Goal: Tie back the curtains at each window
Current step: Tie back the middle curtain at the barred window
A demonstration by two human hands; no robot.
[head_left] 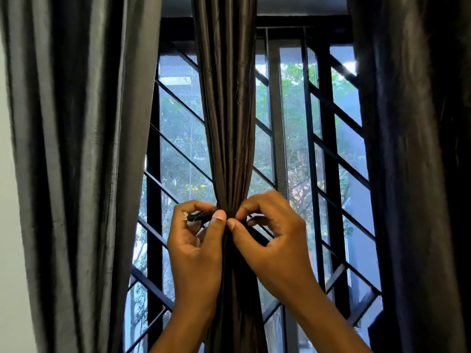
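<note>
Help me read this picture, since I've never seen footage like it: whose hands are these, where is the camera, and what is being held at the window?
There is no machine here. A person wears a wide-angle camera on the head, looking forward at their own two bare hands, so there is just this one view.

In the middle hangs a brown curtain, gathered into a narrow bundle. The left hand and the right hand meet at its pinched waist, thumbs nearly touching. The left hand's curled fingers grip the frayed end of a dark tie strip; the right hand pinches at the same band, though its end is hard to make out.

Behind is a window with a black metal grille of slanted bars, with trees outside. A grey curtain hangs at the left and a darker curtain at the right, both loose.
</note>
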